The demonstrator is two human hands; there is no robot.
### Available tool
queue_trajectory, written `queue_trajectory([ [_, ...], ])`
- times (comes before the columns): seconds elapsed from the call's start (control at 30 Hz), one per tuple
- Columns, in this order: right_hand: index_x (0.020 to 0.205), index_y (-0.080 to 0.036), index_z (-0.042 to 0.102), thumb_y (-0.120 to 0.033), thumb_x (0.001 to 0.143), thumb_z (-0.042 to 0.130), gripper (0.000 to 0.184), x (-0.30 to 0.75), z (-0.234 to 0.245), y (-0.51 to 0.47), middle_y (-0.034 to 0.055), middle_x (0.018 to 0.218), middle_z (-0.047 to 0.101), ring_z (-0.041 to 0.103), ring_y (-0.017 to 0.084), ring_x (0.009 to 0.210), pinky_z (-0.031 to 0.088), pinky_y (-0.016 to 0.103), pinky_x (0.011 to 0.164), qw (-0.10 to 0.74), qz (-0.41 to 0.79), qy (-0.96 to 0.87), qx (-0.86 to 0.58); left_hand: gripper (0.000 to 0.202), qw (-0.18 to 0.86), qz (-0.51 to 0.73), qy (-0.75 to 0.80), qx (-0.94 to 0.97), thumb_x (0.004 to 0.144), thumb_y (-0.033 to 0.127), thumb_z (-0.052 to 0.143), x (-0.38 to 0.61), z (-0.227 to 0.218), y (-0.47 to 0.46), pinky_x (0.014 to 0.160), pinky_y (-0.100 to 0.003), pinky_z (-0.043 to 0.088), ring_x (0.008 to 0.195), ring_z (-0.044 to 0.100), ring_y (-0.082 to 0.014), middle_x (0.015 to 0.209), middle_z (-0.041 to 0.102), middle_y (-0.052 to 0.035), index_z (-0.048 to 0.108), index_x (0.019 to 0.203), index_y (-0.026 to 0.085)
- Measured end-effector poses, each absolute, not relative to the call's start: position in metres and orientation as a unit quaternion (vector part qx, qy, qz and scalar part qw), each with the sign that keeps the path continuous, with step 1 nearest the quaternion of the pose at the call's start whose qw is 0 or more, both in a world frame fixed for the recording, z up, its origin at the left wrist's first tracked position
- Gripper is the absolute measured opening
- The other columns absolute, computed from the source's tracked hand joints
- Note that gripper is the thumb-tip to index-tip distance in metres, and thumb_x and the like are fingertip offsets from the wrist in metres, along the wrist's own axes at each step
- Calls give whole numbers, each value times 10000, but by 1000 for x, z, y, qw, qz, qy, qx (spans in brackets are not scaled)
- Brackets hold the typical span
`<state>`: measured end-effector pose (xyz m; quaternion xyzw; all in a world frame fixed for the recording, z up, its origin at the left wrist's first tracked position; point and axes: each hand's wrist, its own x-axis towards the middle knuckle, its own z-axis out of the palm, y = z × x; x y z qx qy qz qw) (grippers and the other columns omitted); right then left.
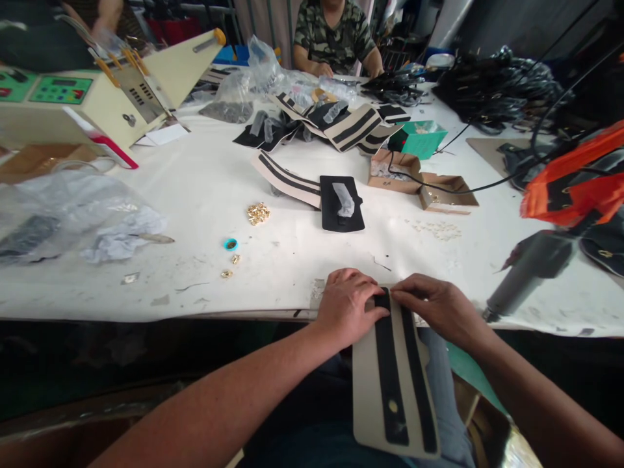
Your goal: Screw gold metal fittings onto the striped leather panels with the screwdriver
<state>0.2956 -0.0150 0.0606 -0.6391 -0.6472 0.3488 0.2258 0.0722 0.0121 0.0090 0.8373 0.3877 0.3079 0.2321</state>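
A beige panel [363, 396] with two black strips [390, 364] lies over my lap, its far end against the table's front edge. One strip bears a small gold-coloured round piece [392, 406] near the close end. My left hand [347, 305] is closed on the panel's far end, thumb and fingers pinching a strip there. Beside it, my right hand [436, 304] has thumb and forefinger pressed together at the far right corner; whatever sits between those fingertips is too small or hidden to name. A grey powered driver [529, 270] with an orange wrap lies to the right.
Gold-coloured metal parts [258, 213] are heaped on the white table [205, 188] near a small blue cap [231, 244]. Another black panel [342, 218] lies ahead, with cardboard boxes [446, 194] to its right. A cream machine [112, 104] stands far left. Across sits a person in camouflage [336, 36].
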Motion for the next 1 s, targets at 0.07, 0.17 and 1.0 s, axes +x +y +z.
queue_trajectory([
  [0.07,913,-282,818,-476,925,703,226,285,57,-27,6,943,774,703,220,897,525,309,826,240,381,-638,-624,309,231,302,389,839,829,395,928,72,10,12,1046,-473,423,1182,622,-273,1155,800,-3,792,1072,263],
  [0.17,884,-283,821,-433,913,702,193,276,53,-29,9,934,764,695,226,892,514,332,854,243,380,-637,-626,289,231,298,392,839,838,386,920,72,11,12,1042,-473,426,1180,625,-274,1150,801,-1,793,1068,266],
  [1.0,868,-228,721,-439,803,731,222,274,57,-11,-18,707,700,630,190,668,436,283,600,170,390,-591,-685,302,236,293,391,840,863,428,895,72,13,12,1054,-483,427,1203,622,-287,1181,797,-25,791,1090,259],
])
